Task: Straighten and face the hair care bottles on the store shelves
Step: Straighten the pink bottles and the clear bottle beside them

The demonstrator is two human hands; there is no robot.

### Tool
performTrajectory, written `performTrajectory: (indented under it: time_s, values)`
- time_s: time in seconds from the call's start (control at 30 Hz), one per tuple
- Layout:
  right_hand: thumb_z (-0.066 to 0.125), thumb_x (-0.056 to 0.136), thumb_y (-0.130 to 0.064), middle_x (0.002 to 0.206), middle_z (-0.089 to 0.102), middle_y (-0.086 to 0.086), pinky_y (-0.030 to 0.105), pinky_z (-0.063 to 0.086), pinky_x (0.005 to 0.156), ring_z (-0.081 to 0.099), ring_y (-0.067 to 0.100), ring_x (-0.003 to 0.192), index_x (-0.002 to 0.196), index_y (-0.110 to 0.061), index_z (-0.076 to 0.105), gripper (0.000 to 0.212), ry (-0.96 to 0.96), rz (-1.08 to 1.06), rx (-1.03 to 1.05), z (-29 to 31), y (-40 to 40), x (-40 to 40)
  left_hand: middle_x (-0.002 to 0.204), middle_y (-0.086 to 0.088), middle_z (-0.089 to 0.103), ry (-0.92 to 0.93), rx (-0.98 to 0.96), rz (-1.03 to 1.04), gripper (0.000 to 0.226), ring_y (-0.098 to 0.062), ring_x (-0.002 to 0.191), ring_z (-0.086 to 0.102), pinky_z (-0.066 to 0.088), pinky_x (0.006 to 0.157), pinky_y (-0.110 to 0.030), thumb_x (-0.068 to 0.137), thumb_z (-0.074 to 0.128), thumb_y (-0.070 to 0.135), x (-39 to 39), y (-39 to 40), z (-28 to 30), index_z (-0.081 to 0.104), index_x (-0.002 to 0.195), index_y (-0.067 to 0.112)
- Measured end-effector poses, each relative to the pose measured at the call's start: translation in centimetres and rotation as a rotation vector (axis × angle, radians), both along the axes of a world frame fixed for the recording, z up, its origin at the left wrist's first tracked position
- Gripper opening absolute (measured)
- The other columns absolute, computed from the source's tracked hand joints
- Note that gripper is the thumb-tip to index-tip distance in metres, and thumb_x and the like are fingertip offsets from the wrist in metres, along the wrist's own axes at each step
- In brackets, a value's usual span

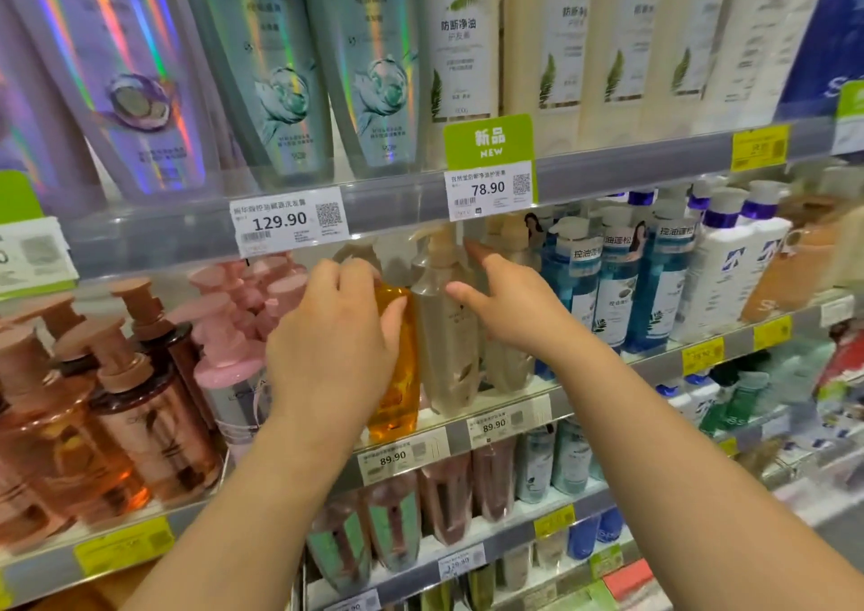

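nearest us, our two forearms reach up from the bottom edge toward the middle shelf [509, 411]. our left hand [329, 334] wraps the amber bottle [397, 376], thumb on its right flank and fingers curled over its shoulder near the pump, so it has that bottle held. our right hand [507, 301] is spread wide and holds nothing: its thumb points left toward the beige bottle [446, 334], its forefinger reaches up past the pump, and we cannot tell whether any finger is touching yet.

both bottles stand at the shelf's front edge, just above the 89.90 tags, upright with their long axes vertical. the amber one sits touching or nearly touching the beige one's left side. the beige bottle lies directly between our hands, just left of the right palm, so the right hand is the nearer one to turn it; we judge the coming move to be a closing of that hand round its body and a twist about the upright axis to bring the label forward.

beyond, pink pump bottles [243, 320] crowd the left of the shelf and blue bottles [622, 292] the right. further up, the top shelf carries tall holographic and cream bottles behind the 129.90 and 78.90 tags.
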State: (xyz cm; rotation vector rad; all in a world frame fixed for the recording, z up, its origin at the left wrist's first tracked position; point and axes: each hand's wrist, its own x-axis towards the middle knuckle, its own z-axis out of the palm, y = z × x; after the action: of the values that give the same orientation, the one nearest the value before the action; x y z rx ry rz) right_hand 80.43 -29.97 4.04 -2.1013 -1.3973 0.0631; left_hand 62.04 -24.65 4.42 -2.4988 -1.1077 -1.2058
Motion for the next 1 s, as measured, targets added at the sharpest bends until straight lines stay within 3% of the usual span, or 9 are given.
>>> performTrajectory:
  time_s: [0.07, 0.2, 0.37, 0.5, 0.57, 0.67, 0.77, 0.87, 1.0]
  values:
    - [0.051, 0.101, -0.048, 0.14, 0.06, 0.008, 0.042, 0.051, 0.097, 0.058, 0.027, 0.125, 0.156, -0.019, 0.03, 0.066, -0.051, 0.014, -0.036, 0.1, 0.6, -0.1, 0.091, -0.003, 0.058, -0.065, 0.029, -0.122, 0.022, -0.033, 0.072, 0.061, 0.049, 0.054, -0.039, 0.087, 0.066, 0.036, 1.1, -0.4, 0.0, 0.061, 0.097, 0.017]
    - [0.053, 0.095, -0.06, 0.122, 0.067, 0.008, 0.039, 0.054, 0.081, 0.063, 0.027, 0.109, 0.138, -0.015, 0.053, 0.062, -0.164, -0.098, 0.002, -0.4, 0.8, -0.3, 0.123, -0.005, 0.055, 0.169, -0.118, -0.096, 0.042, -0.03, 0.102, 0.061, 0.054, 0.075, -0.041, 0.093, 0.057, 0.039, 3.8, 0.5, -0.2, 0.05, 0.128, 0.017]
    - [0.05, 0.096, -0.061, 0.12, 0.068, 0.009, 0.038, 0.052, 0.082, 0.063, 0.028, 0.11, 0.129, -0.014, 0.062, 0.059, -0.231, -0.119, 0.03, -0.4, -0.2, 0.3, 0.117, -0.01, 0.059, 0.29, -0.195, -0.109, 0.054, -0.028, 0.101, 0.061, 0.051, 0.07, -0.036, 0.091, 0.06, 0.046, 5.6, 1.5, -1.0, 0.045, 0.13, 0.011]
    - [0.055, 0.101, -0.042, 0.111, 0.074, 0.0, 0.031, 0.047, 0.086, 0.065, 0.019, 0.106, 0.115, -0.016, 0.073, 0.034, -0.09, -0.189, 0.368, -0.7, -2.1, 2.0, 0.116, -0.011, 0.061, 0.288, -0.208, -0.119, 0.063, -0.028, 0.101, 0.061, 0.051, 0.072, -0.035, 0.089, 0.06, 0.055, 6.1, 1.8, -1.4, 0.047, 0.128, 0.007]
    - [0.058, 0.1, -0.037, 0.117, 0.071, 0.003, 0.031, 0.044, 0.089, 0.063, 0.02, 0.11, 0.12, -0.013, 0.07, 0.033, -0.087, -0.291, 0.467, -1.1, -2.9, 3.0, 0.108, -0.011, 0.063, 0.281, -0.231, -0.108, 0.068, -0.028, 0.097, 0.061, 0.046, 0.067, -0.033, 0.087, 0.057, 0.062, 6.7, 1.8, -1.2, 0.048, 0.124, 0.005]
    - [0.057, 0.099, -0.043, 0.131, 0.059, 0.007, 0.038, 0.047, 0.089, 0.059, 0.027, 0.116, 0.131, -0.011, 0.058, 0.045, -0.132, -0.298, 0.313, -1.7, -2.8, 3.9, 0.094, -0.01, 0.067, 0.273, -0.242, -0.073, 0.076, -0.026, 0.088, 0.065, 0.047, 0.065, -0.033, 0.085, 0.051, 0.07, 7.9, 1.5, -0.8, 0.049, 0.123, 0.004]
    - [0.054, 0.099, -0.045, 0.126, 0.056, 0.01, 0.04, 0.048, 0.081, 0.06, 0.032, 0.109, 0.129, -0.009, 0.055, 0.047, -0.193, -0.253, 0.206, -1.3, -2.3, 4.9, 0.095, -0.013, 0.068, 0.25, -0.228, -0.03, 0.07, -0.029, 0.09, 0.065, 0.045, 0.065, -0.033, 0.087, 0.053, 0.066, 9.0, 1.1, -0.5, 0.053, 0.117, 0.002]
    - [0.055, 0.098, -0.043, 0.123, 0.059, 0.01, 0.042, 0.051, 0.085, 0.06, 0.033, 0.11, 0.13, -0.011, 0.057, 0.045, -0.227, -0.198, 0.207, -0.4, -2.1, 6.0, 0.095, -0.013, 0.067, 0.26, -0.209, 0.025, 0.063, -0.029, 0.089, 0.064, 0.042, 0.062, -0.032, 0.09, 0.051, 0.062, 9.6, 0.7, -0.4, 0.056, 0.107, 0.002]
    - [0.055, 0.097, -0.051, 0.114, 0.062, 0.013, 0.036, 0.042, 0.073, 0.061, 0.034, 0.105, 0.121, -0.007, 0.056, 0.051, -0.284, -0.095, 0.072, 0.4, -1.7, 6.7, 0.098, -0.016, 0.067, 0.262, -0.222, 0.106, 0.065, -0.034, 0.091, 0.064, 0.04, 0.062, -0.033, 0.089, 0.052, 0.063, 10.2, 0.6, -0.3, 0.053, 0.11, 0.002]
